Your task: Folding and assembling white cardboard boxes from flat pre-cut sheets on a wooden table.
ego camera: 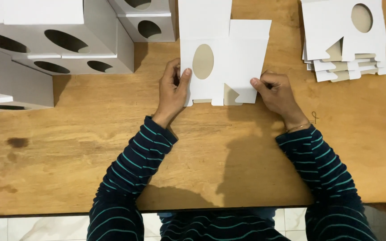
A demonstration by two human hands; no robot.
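Far left on the wooden table (68, 147), assembled white boxes (68, 49) with oval openings stand stacked, apart from the hands. At centre, the left hand (173, 91) pinches the left edge of a flat white box blank (228, 62), thumb on top, while the right hand (278, 91) nips its lower right flap with closed fingertips, evidently steadying the sheet flat. A stack of flat blanks (342, 40) lies at right, within reach.

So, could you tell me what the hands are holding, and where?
Both hold one flat white box blank: left hand at its left edge, right hand at its lower right corner.
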